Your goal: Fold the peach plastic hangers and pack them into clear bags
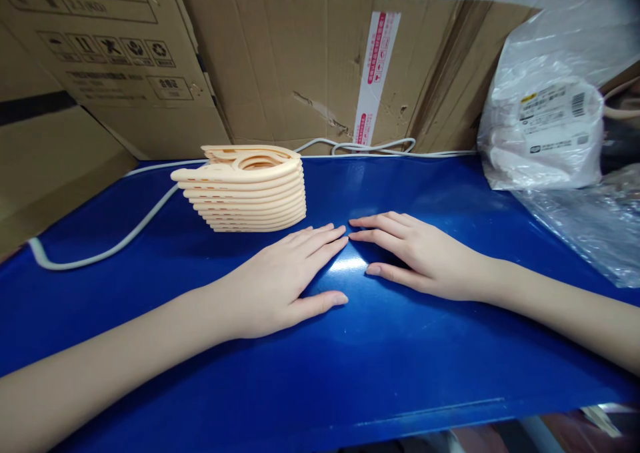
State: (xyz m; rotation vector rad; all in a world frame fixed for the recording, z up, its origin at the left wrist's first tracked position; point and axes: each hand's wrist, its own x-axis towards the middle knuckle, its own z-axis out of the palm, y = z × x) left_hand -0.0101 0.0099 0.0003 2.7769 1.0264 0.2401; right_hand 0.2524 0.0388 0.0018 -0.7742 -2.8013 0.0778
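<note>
My left hand (287, 279) lies flat on the blue tabletop (320, 386), fingers stretched out and thumb spread apart, holding nothing. Opposite it, my right hand (420, 256) rests palm down with its fingers extended and also holds nothing. The fingertips of both hands nearly meet; whether they touch is hard to tell. Just beyond my left hand stands a neat stack of cream plastic pieces (245, 196) that look like folded clothes hangers, curved and with an opening in the top one. Neither hand grips the stack.
Cardboard boxes (300, 59) wall off the back and left. A white cable (135, 239) runs along the rear edge and loops at left. Clear plastic bags, one around a white labelled roll-like item (555, 126), lie at the right. The table's front edge is near me.
</note>
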